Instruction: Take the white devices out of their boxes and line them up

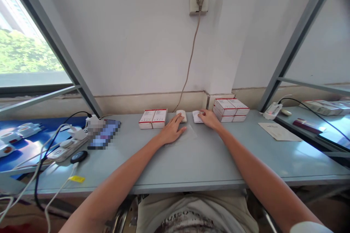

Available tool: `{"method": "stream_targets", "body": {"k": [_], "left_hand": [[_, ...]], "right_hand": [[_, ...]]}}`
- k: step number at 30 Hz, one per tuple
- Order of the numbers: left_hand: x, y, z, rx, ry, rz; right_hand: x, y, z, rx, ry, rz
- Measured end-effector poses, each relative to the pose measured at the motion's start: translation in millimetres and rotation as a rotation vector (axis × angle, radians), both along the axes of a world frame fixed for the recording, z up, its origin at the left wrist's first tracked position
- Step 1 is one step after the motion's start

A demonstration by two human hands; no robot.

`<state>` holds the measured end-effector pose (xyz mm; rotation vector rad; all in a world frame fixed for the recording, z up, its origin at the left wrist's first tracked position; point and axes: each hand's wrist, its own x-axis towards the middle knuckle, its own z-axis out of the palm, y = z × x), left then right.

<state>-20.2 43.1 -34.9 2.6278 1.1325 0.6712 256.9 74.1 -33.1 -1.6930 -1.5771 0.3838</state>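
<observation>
My left hand [172, 130] rests low on the desk, its fingers stretched forward and the thumb apart. Its fingertips reach a small white rounded piece [182, 116] near the wall. A thin clear plastic bag [191, 134] lies flat beside that hand. With bent fingers, my right hand [211, 118] grips the edge of a second small white piece [197, 117], which has faint marks on it; its exact kind is too small to tell. White and red boxes [153, 118] sit left of my left hand. More such boxes [231, 110] are stacked just right of my right hand.
On the left are a blurred-out phone [104, 135], a power strip [65, 149], a black round gadget [79, 157] and loose cables. A paper sheet [279, 131] and a white plug adapter [272, 110] lie to the right. A cord hangs from the wall socket [199, 0].
</observation>
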Motion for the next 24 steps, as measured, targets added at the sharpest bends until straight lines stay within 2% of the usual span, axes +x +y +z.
{"method": "stream_targets", "body": {"k": [5,9,17,24], "left_hand": [[2,-1,6.8,-0.072,-0.004,-0.067],[4,-2,8.5,-0.097,0.005,-0.093],[4,3,5.1,-0.127,0.023,-0.118],[3,8,2.7,-0.128,0.045,-0.100]], "right_hand": [[-4,-6,2.7,-0.066,-0.044,0.048],[-9,-8,-0.1,-0.046,-0.084,0.105],[-11,-7,-5.1,0.032,-0.129,0.134],[-10,-5,-7.1,0.014,-0.104,0.144]]}}
